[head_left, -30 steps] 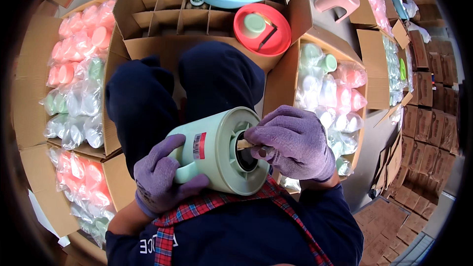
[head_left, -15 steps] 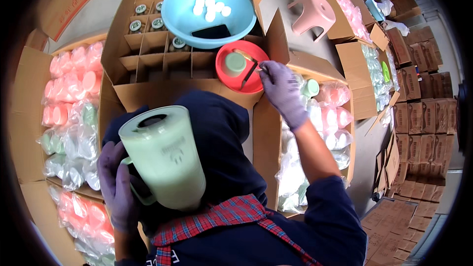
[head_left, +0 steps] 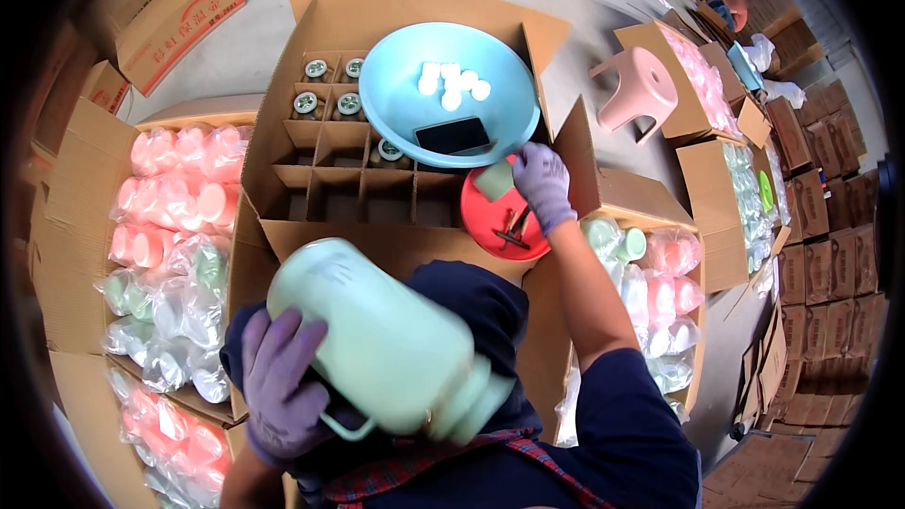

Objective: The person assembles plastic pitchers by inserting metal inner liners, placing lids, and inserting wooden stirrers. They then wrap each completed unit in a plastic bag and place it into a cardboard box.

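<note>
My left hand (head_left: 283, 382), in a purple glove, grips a pale green handled jug (head_left: 382, 349) over my lap. The jug lies tilted, its narrower neck toward the lower right and blurred by motion. My right hand (head_left: 544, 184), gloved too, reaches into a red basin (head_left: 504, 240). Its fingers are closed at the edge of a pale green lid (head_left: 492, 181), which sits tilted there. Thin dark tools (head_left: 514, 228) lie in the same basin, below the hand.
Ahead stands a divided carton (head_left: 363, 196) with several round-topped bottles (head_left: 348, 106). A blue basin (head_left: 391, 66) on it holds white caps (head_left: 452, 99) and a black phone (head_left: 454, 136). Cartons of bagged pink and green parts (head_left: 179, 226) flank me. A pink stool (head_left: 641, 90) stands right.
The jug has swung from near upright to a slant, neck now lower right. My right hand has left the tools and moved onto the green lid. The head view has shifted.
</note>
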`<state>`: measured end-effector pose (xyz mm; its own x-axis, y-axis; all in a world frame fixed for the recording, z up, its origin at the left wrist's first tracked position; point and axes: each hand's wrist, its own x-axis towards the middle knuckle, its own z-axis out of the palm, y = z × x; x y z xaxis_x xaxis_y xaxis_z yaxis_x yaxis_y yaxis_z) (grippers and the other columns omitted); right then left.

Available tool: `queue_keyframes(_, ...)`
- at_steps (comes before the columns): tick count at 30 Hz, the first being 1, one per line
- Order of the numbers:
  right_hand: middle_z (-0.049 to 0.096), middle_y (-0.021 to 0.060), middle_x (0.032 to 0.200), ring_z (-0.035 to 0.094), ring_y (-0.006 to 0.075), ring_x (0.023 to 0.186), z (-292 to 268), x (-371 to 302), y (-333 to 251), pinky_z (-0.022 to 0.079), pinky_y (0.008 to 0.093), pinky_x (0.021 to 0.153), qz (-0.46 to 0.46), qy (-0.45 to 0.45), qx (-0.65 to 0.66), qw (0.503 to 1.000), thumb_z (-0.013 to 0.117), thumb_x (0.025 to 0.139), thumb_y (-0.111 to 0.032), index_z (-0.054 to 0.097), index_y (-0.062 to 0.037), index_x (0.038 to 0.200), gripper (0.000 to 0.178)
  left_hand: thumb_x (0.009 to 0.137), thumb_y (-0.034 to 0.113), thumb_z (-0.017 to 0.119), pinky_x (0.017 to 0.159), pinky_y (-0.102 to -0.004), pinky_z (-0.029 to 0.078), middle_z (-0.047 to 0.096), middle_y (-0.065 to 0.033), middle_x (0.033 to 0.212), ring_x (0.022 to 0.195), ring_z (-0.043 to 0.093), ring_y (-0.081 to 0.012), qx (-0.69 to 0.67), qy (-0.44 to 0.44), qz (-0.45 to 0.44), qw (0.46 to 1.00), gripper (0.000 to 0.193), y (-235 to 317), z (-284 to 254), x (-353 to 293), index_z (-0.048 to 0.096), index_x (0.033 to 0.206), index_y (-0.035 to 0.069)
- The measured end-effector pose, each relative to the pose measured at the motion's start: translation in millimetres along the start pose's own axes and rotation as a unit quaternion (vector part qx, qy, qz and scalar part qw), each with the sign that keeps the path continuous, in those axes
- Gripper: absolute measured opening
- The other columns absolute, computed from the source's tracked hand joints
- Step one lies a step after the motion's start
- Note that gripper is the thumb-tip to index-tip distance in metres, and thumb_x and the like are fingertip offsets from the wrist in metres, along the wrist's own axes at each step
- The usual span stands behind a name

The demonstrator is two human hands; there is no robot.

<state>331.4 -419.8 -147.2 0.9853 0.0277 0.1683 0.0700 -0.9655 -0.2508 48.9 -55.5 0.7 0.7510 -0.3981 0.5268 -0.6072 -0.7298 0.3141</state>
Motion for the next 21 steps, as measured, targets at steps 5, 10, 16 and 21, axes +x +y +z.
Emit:
queue_keyframes(5,0.06,0.0174,0.129,0.06,0.0359,0.117,39.1,102.9,-47.5,0.049,0.0454,0.1,-0.024,-0.078,-0.004,0.997,0.058,0.089,-0.029,0.061,-0.018,0.13,0.042,0.075,0.049,0.085,0.108,-0.0398,0.041,0.049,-0.0255,0.147,0.132,0.052,-0.0346,-0.451,0.182,-0.44,0.755,0.062,-5.8,58.1,14.3,0.074,0.096,-0.008)
queue_keyframes(10,0.057,0.0215,0.129,0.056,0.0363,0.124,125.8,173.2,-74.2,0.046,0.0435,0.105,0.007,-0.116,-0.012,0.993,0.065,0.087,-0.033,0.059,-0.0154,0.133,0.05,0.071,0.03,0.088,0.107,-0.0383,0.043,0.046,-0.0264,0.148,0.131,0.053,-0.0367,-0.348,0.102,-0.433,0.825,0.039,-15.1,76.9,2.2,0.077,0.092,-0.001)
queue_keyframes(16,0.062,0.0192,0.125,0.059,0.0379,0.118,160.3,180.6,-55.3,0.049,0.0454,0.1,0.017,-0.137,-0.033,0.99,0.073,0.083,-0.028,0.058,-0.0141,0.13,0.051,0.074,0.026,0.086,0.103,-0.0392,0.047,0.046,-0.0261,0.147,0.125,0.059,-0.0364,-0.292,0.06,-0.399,0.867,0.036,-17.2,71.2,11.8,0.076,0.095,-0.001)
queue_keyframes(21,0.067,0.011,0.107,0.065,0.0169,0.093,-51.5,58.8,-141.8,0.052,0.0283,0.084,-0.121,-0.163,0.546,0.813,0.075,0.08,-0.008,0.06,-0.0017,0.12,0.043,0.072,0.02,0.087,0.102,-0.0396,0.048,0.046,-0.0252,0.147,0.124,0.059,-0.0351,-0.258,0.092,-0.37,0.888,0.042,-13.8,65.7,9.4,0.074,0.105,-0.001)
